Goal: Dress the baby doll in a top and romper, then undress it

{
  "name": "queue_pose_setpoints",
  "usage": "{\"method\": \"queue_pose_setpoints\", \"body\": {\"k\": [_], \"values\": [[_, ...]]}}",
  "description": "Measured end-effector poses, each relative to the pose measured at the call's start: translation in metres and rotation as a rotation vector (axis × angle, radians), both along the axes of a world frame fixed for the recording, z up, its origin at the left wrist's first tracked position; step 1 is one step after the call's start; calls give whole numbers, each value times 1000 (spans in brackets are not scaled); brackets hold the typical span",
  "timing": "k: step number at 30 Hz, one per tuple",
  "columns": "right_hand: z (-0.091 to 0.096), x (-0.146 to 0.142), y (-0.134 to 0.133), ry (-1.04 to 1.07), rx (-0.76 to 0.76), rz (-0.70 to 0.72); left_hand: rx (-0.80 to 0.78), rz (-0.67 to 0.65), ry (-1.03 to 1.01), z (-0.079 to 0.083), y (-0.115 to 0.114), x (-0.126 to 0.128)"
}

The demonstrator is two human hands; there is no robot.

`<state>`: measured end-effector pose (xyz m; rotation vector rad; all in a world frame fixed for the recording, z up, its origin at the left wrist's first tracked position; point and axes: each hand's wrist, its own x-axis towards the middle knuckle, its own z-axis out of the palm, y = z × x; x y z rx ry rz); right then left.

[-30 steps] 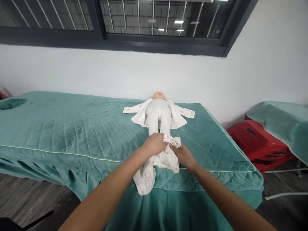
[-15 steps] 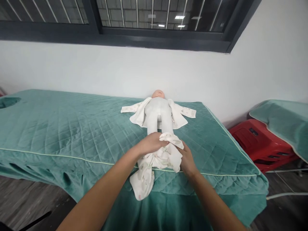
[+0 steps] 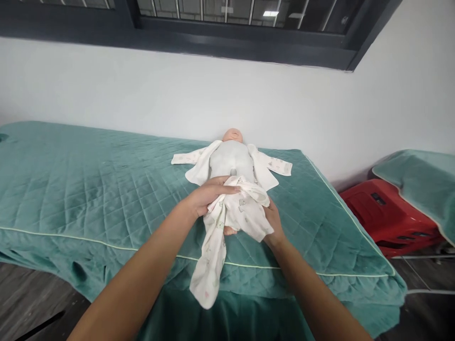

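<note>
A baby doll [image 3: 232, 158] with a grey cloth body lies on its back, head toward the wall. Its arms are in the sleeves of a white patterned jacket [image 3: 196, 174], which is spread open at the front. Over the doll's legs I hold white printed baby pants [image 3: 245, 213] by the bunched waist. My left hand [image 3: 209, 193] grips the left side, thumb on top. On the other side my right hand [image 3: 273, 219] is closed on the cloth, its fingers partly hidden. One pant leg hangs past the bed's edge. A foot [image 3: 230, 230] shows beneath the cloth.
The doll lies on a bed with a green quilted cover [image 3: 106, 189], against a white wall [image 3: 142, 90]. Above is a dark window frame [image 3: 213, 40]. A red plastic object [image 3: 394, 215] stands to the right, beside another green-covered surface [image 3: 419, 175].
Both hands have moved the pants up the doll's legs toward its hips. The doll's thighs are now covered by cloth and a foot shows below. The view has tilted down slightly.
</note>
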<state>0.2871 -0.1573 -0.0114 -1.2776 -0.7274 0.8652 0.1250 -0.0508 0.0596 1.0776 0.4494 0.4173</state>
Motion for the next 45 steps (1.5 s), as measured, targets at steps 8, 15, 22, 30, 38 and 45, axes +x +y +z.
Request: {"method": "queue_pose_setpoints", "body": {"k": [8, 15, 22, 30, 38, 45], "values": [[-1, 15, 21, -16, -9, 35, 407, 172, 160, 3, 34, 24], [-5, 34, 52, -187, 29, 7, 820, 345, 276, 4, 52, 39], [-5, 36, 51, -344, -43, -104, 499, 316, 138, -22, 67, 22], [45, 36, 62, -590, 51, 262, 483, 217, 59, -35, 72, 6], [84, 28, 122, -680, -92, 831, 275, 201, -89, -53, 75, 0], [58, 24, 119, -185, -72, 529, 352, 261, -34, -50, 71, 3]]}}
